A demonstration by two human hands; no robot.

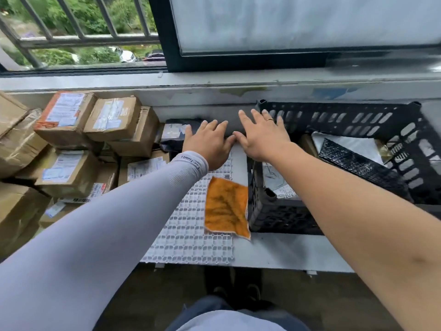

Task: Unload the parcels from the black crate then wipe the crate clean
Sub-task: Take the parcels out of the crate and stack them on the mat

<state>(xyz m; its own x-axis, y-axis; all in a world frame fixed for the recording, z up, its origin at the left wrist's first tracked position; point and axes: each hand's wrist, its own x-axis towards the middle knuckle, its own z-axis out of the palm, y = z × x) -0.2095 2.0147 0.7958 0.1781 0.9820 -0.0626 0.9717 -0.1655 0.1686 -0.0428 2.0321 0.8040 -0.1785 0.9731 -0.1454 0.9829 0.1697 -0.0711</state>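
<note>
Stacked boxes (pixel 90 139): piled at the table's left end, clear of the crate.
Left hand (pixel 207 144): grip spread, laid on black parcel (pixel 177 132).
Right hand (pixel 260 137): grip spread, nothing held.
Orange cloth (pixel 225 207): kept ready beside the crate.
Black crate (pixel 358 168): right end, parcels (pixel 353 161) still inside.

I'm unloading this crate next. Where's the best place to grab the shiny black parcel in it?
Probably its upper-left edge, reached from above with the right hand: the shiny black parcel lies tilted on top, that edge raised clear, the black crate open-topped.
</note>
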